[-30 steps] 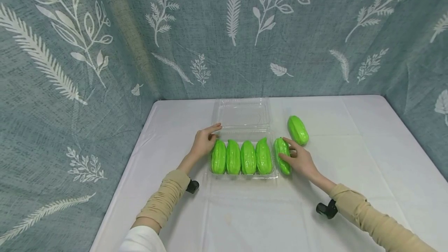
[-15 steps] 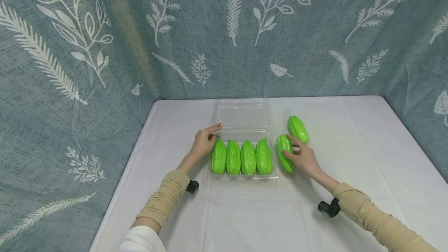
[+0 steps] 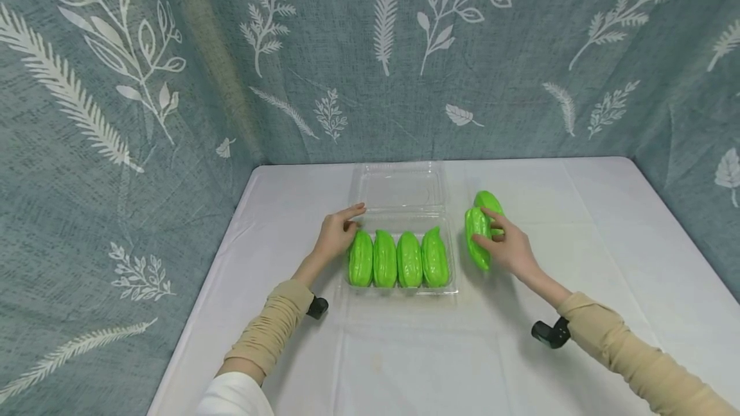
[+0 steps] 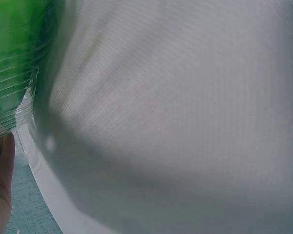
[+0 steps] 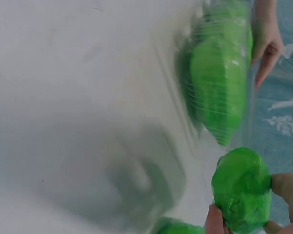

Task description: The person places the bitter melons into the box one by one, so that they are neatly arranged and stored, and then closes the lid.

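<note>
Pointing lengthwise forward, slightly left: the held green gourd

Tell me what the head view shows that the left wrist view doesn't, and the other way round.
Only the head view shows the right hand, the held green piece in its grip, the loose green piece partly hidden behind that, and the right sleeve.

Only the left wrist view brings the clear box close enough to make out ribs along its side.

Both show the left hand, at least part of that box with green inside, the white cloth and the blue-green curtain.
</note>
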The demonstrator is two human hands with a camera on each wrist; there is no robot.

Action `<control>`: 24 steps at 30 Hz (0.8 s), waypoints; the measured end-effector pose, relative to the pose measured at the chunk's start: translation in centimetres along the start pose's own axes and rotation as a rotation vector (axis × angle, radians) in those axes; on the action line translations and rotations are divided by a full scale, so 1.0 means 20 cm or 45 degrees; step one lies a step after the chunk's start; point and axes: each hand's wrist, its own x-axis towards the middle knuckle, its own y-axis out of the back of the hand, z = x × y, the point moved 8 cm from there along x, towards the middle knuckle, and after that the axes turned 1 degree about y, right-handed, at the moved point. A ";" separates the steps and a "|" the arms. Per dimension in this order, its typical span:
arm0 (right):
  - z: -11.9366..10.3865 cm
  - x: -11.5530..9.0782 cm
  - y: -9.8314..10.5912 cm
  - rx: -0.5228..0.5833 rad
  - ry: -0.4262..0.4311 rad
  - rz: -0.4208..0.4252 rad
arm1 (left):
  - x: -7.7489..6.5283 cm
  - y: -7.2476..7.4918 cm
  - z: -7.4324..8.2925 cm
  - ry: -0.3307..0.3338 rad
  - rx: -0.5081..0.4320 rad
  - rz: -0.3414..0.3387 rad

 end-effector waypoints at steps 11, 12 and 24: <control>-0.01 -0.01 0.06 -0.036 -0.009 0.046 | 0.00 0.00 0.00 0.004 0.003 -0.005; 0.00 -0.01 0.06 -0.036 -0.014 0.043 | 0.00 0.00 0.00 0.000 0.002 -0.005; -0.02 -0.01 0.04 -0.005 -0.001 0.042 | 0.00 -0.01 -0.01 0.027 0.005 -0.007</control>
